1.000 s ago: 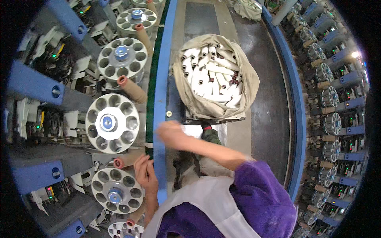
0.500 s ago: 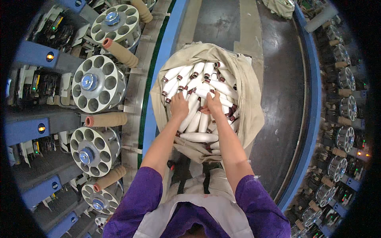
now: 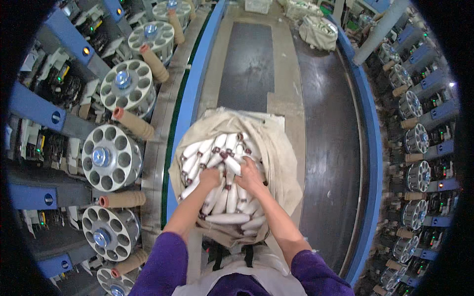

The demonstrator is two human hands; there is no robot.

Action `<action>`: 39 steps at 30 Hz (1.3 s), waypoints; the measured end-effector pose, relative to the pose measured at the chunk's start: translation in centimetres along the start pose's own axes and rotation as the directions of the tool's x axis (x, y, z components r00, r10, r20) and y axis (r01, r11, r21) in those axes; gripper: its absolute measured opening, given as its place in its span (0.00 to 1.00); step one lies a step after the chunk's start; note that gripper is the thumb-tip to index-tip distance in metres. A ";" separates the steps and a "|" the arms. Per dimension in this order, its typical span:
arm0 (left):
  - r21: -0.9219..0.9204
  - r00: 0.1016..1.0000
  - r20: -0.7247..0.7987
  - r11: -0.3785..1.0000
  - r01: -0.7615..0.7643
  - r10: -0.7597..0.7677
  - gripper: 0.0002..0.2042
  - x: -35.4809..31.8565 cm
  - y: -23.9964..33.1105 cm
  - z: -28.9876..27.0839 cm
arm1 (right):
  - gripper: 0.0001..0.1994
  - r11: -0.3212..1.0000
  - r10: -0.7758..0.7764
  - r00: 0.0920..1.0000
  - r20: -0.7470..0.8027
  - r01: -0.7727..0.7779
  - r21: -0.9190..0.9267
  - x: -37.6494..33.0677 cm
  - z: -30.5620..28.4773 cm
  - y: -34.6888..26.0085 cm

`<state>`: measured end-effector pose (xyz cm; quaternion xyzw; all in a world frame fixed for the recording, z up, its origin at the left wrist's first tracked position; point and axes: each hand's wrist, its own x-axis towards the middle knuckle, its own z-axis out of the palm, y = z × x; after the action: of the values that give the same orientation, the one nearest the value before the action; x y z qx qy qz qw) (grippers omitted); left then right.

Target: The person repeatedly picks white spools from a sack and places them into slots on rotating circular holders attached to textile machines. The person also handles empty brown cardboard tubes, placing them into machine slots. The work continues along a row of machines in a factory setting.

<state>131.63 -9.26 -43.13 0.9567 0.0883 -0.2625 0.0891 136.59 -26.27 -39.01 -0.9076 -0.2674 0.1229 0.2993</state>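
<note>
Fingers (image 3: pixel 232 165) of both hands buried among white bobbins (image 3: pixel 217 148) (cloth sack (image 3: pixel 276 148)); winder discs (image 3: pixel 109 157) left.

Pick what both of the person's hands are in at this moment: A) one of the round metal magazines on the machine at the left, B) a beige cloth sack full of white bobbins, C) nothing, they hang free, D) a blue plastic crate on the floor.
B: the left hand and right hand are both down among the white bobbins inside the open beige sack.
</note>
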 end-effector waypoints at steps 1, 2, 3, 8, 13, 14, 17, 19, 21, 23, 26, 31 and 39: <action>0.045 0.994 0.113 0.999 -0.005 0.000 0.19 -1.4 -0.4 0.0 | 0.17 0.989 0.041 0.989 0.141 -0.020 -0.147 0.7 0.6 1.0; 0.023 0.979 0.195 0.998 -0.055 0.050 0.20 -2.7 -0.6 0.1 | 0.16 0.948 0.086 0.973 0.213 -0.014 -0.318 1.7 1.3 1.9; 0.122 0.948 0.317 0.992 -0.027 -0.013 0.21 -3.9 -0.6 0.1 | 0.16 0.857 0.062 0.958 0.279 0.092 -0.506 1.7 2.0 2.5; -0.072 0.986 0.165 0.997 0.021 -0.009 0.25 -5.4 1.5 -0.5 | 0.17 0.780 -0.158 0.973 0.168 0.227 -0.583 2.4 2.7 3.4; -0.696 0.993 -0.028 0.711 -0.101 0.114 0.27 -9.7 -2.3 -4.1 | 0.18 0.949 -0.274 0.931 0.240 0.302 -0.092 -0.1 -4.0 0.3; -0.830 0.991 -0.022 0.551 -0.091 0.131 0.25 -11.9 -3.6 -5.0 | 0.17 0.959 -0.269 0.929 0.255 0.282 -0.017 -1.3 -5.5 -1.0; -0.998 0.957 -0.027 -0.056 -0.011 0.288 0.17 -20.2 -6.1 -7.0 | 0.22 0.841 -0.334 0.779 0.531 -0.008 0.541 -4.9 -8.7 -6.3; -0.983 0.936 -0.101 -0.178 -0.042 0.337 0.13 -25.5 -6.2 -7.4 | 0.25 0.810 -0.368 0.450 0.813 -0.274 0.518 -7.0 -8.9 -10.2; -0.994 0.935 -0.106 -0.009 -0.110 0.339 0.15 -30.5 -6.2 -6.9 | 0.26 0.683 -0.621 0.350 0.701 -0.197 0.704 -9.7 -6.8 -14.2; -0.978 0.909 -0.205 -0.034 -0.207 0.364 0.14 -33.9 -6.4 -5.6 | 0.25 0.669 -0.622 0.298 0.724 -0.278 0.689 -12.3 -5.1 -16.2; -0.912 0.928 -0.353 -0.268 -0.311 0.124 0.14 -41.3 -8.1 -2.3 | 0.19 0.601 -0.528 0.380 0.759 -0.465 0.650 -13.5 -0.4 -19.9; -0.696 0.850 -0.353 -0.498 -0.517 -0.390 0.17 -53.9 -11.4 3.7 | 0.36 0.486 -0.552 0.136 0.823 -0.749 0.450 -13.2 4.6 -26.3; -0.653 0.811 -0.315 -0.508 -0.563 -0.493 0.37 -62.1 -11.3 8.5 | 0.25 0.789 -0.546 -0.353 0.760 0.089 0.608 -19.1 8.9 -39.7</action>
<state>72.52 -7.77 -19.55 0.3814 0.2470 0.2689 0.8492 101.00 -5.80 -20.67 -0.2821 -0.6214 0.7195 0.1288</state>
